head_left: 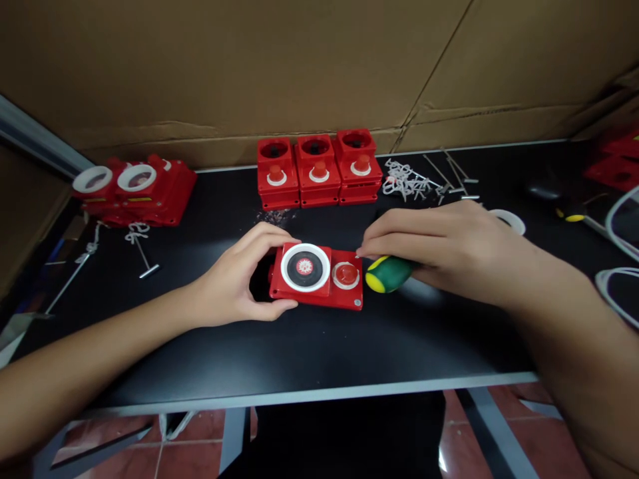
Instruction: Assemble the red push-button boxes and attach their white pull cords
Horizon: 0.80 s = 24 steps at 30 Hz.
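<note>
Looks like corner-fastening work imo: left hand (pixel 242 279)'s clamped on the red alarm unit (pixel 314 295) on the black table (pixel 319 356), right hand (pixel 449 243)'s wrapped round a green-and-yellow screwdriver (pixel 389 274), so next calls for steady lining-up.

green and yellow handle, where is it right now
In the head view, the green and yellow handle is right of centre, in the right-hand grip, just right of the red box in the left-hand grip.

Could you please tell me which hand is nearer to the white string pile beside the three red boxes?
Right: the right hand is just in front of the string pile; the left hand is farther off, to its left, holding a red box.
</note>
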Each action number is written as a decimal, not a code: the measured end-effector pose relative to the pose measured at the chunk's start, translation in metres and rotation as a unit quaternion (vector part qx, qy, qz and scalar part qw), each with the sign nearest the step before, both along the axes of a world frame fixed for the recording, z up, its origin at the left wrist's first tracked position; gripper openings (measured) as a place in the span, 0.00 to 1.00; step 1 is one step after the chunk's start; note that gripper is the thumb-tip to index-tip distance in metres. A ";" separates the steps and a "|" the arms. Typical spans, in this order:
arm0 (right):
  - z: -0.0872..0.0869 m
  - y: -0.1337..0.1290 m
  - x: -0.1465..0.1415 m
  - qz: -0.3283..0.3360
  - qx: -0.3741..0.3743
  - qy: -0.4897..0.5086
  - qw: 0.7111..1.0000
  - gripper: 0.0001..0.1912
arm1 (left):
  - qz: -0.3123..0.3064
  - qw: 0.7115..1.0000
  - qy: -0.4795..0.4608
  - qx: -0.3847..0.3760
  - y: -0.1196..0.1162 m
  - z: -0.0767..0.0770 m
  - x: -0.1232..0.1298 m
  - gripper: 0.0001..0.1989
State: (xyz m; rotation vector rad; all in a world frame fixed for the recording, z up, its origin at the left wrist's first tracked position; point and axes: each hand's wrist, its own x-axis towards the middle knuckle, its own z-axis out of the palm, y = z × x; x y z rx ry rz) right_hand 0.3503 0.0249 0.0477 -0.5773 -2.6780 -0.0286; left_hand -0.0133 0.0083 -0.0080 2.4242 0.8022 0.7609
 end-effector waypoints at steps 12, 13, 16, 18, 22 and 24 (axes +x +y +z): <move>0.010 -0.006 -0.009 -0.162 -0.014 0.183 0.970 0.09 | -0.013 1.000 -0.003 0.026 0.001 0.000 0.001 0.34; 0.011 -0.007 -0.010 -0.172 -0.014 0.200 0.964 0.13 | -0.013 1.000 -0.002 0.028 0.001 0.000 0.000 0.34; 0.009 -0.007 -0.012 -0.148 -0.096 0.280 0.944 0.28 | -0.014 0.999 0.006 0.034 0.002 0.000 -0.001 0.34; 0.005 -0.006 -0.013 -0.121 -0.194 0.339 0.913 0.26 | -0.016 0.999 0.014 0.040 0.002 0.000 -0.002 0.35; -0.002 -0.005 -0.020 -0.089 -0.265 0.406 0.870 0.14 | -0.029 0.997 0.026 0.059 0.001 0.001 -0.002 0.35; -0.005 -0.005 -0.025 -0.064 -0.262 0.447 0.853 0.09 | -0.034 0.997 0.027 0.064 0.000 0.001 -0.002 0.35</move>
